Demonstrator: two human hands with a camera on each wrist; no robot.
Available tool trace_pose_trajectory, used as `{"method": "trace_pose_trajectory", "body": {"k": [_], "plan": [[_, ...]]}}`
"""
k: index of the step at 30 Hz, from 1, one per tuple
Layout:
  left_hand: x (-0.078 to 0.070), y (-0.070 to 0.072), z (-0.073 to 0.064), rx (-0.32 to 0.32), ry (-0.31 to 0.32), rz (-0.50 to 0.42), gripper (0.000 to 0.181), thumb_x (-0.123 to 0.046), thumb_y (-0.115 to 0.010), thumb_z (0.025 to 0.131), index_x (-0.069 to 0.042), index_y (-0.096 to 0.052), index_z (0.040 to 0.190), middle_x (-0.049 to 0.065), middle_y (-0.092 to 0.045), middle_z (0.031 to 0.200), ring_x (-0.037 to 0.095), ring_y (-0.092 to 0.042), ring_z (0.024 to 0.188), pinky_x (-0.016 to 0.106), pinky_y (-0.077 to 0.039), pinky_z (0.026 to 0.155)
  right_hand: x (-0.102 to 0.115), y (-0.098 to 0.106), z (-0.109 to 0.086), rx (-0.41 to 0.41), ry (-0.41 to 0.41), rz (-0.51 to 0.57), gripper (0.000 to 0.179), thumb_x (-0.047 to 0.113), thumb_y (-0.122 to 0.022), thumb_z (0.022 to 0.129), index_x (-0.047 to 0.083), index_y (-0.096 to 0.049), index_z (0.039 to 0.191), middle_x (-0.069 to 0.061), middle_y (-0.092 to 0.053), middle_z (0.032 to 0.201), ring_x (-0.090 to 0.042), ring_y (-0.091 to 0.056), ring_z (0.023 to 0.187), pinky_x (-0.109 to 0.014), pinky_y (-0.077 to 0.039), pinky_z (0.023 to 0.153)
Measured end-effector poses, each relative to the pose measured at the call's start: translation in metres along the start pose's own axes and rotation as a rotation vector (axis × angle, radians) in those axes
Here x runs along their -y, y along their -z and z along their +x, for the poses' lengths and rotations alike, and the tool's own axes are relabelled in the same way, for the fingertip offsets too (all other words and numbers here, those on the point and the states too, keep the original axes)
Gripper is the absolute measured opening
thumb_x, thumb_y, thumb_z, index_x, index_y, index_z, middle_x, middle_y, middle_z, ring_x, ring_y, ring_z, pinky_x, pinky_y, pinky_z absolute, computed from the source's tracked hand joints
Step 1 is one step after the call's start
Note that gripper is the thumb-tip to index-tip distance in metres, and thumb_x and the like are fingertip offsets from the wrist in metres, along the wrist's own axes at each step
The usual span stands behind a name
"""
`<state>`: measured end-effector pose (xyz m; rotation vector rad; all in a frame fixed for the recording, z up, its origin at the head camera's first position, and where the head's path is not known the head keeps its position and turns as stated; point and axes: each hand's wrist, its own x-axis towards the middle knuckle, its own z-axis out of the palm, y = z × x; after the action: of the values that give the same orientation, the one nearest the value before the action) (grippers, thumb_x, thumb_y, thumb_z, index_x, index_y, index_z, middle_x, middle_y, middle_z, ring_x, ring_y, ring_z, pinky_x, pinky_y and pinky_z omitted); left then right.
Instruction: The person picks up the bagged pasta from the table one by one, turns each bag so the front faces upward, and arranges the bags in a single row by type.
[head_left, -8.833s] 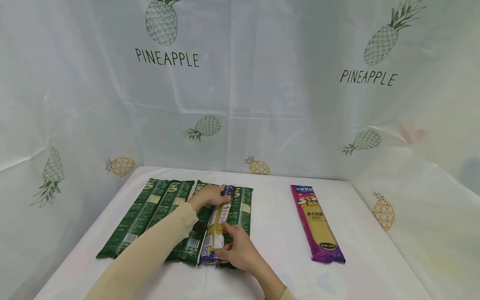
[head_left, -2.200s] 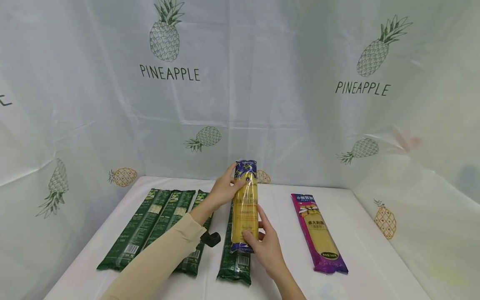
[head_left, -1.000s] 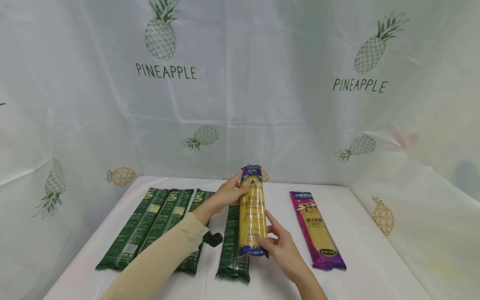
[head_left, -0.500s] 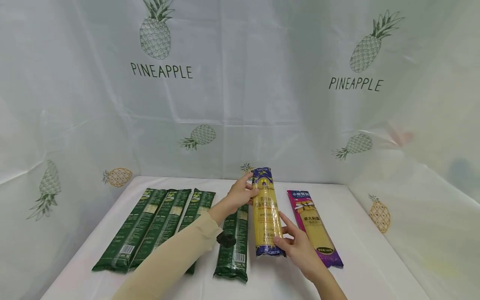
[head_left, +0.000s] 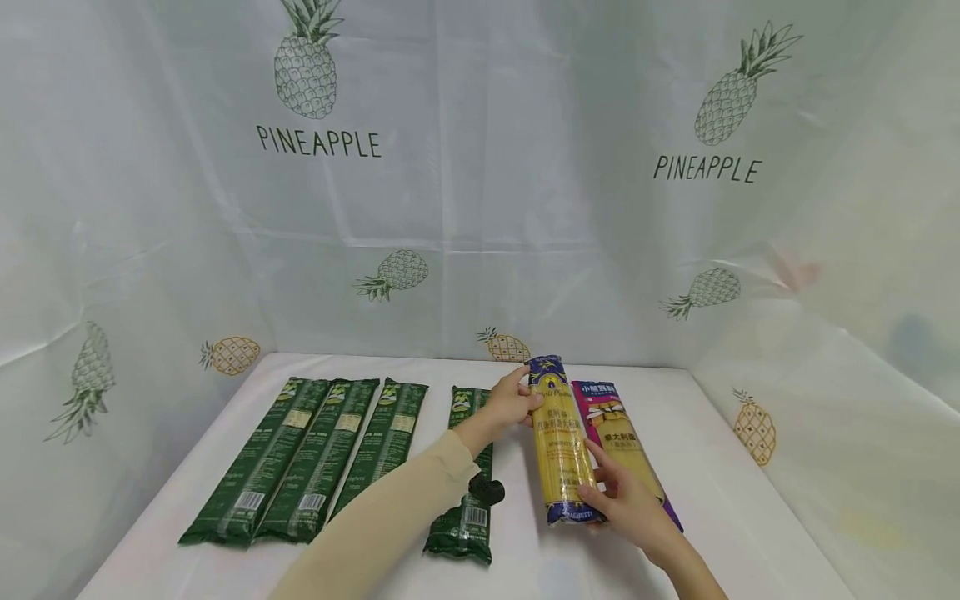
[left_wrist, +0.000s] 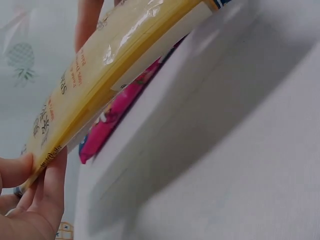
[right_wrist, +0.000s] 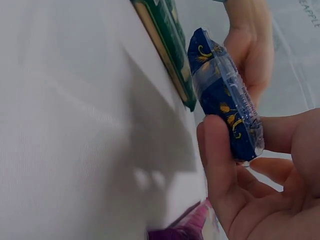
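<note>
A yellow packet of spaghetti (head_left: pixel 561 446) with blue ends is held above the white table by both hands. My left hand (head_left: pixel 512 402) grips its upper left edge, thumb on the front face; the left wrist view shows this hand (left_wrist: pixel 35 200) pinching one end. Lower down, my right hand (head_left: pixel 626 504) holds the bottom right edge, and in the right wrist view its fingers and thumb close round the blue end (right_wrist: pixel 225 100). Partly behind the yellow packet lies a magenta and purple spaghetti packet (head_left: pixel 630 446). A gap with shadow shows between the yellow packet and the table in the left wrist view.
Three green spaghetti packets (head_left: pixel 318 458) lie side by side on the left of the table (head_left: pixel 525 567). Another green packet (head_left: pixel 465 517) lies under my left forearm. A pineapple-print curtain (head_left: pixel 517 208) encloses the back and sides.
Both hands lifted the yellow packet off the green ones, its printed front now showing, and carried it right. It has come lower and now overlaps the magenta packet in the head view.
</note>
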<state>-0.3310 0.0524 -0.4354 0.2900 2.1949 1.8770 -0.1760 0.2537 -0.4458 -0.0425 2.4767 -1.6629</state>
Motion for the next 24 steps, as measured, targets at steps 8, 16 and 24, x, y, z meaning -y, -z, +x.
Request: {"method": "trace_pose_trajectory", "body": {"k": [8,16,24], "plan": [[0.017,-0.020,0.013,-0.041,0.048,0.058,0.072,-0.009,-0.071,0.103,-0.014,-0.038,0.166,0.010,-0.067,0.115,0.018,-0.071,0.080,0.041,-0.063,0.075,-0.008,0.004,0.002,-0.112,-0.037,-0.143,0.071,0.009,-0.077,0.098,0.008,-0.045,0.162,-0.012,-0.067,0.105,-0.021,-0.067,0.085,-0.036,-0.063,0.062],[0.028,-0.032,0.016,-0.013,0.083,0.058,0.071,-0.005,-0.067,0.104,-0.008,-0.034,0.167,0.009,-0.066,0.108,0.016,-0.069,0.080,0.031,-0.061,0.065,-0.016,0.001,0.007,-0.168,-0.057,-0.304,0.070,0.008,-0.080,0.095,0.005,-0.050,0.158,-0.007,-0.072,0.096,-0.017,-0.067,0.076,-0.032,-0.060,0.056],[0.029,-0.035,0.016,-0.005,0.089,0.143,0.071,-0.009,-0.067,0.105,-0.008,-0.033,0.167,0.012,-0.067,0.112,0.015,-0.067,0.075,0.031,-0.061,0.064,-0.013,-0.003,0.009,-0.188,-0.045,-0.421,0.067,0.007,-0.080,0.095,0.000,-0.052,0.155,-0.013,-0.070,0.098,-0.015,-0.064,0.066,-0.030,-0.056,0.053]]}}
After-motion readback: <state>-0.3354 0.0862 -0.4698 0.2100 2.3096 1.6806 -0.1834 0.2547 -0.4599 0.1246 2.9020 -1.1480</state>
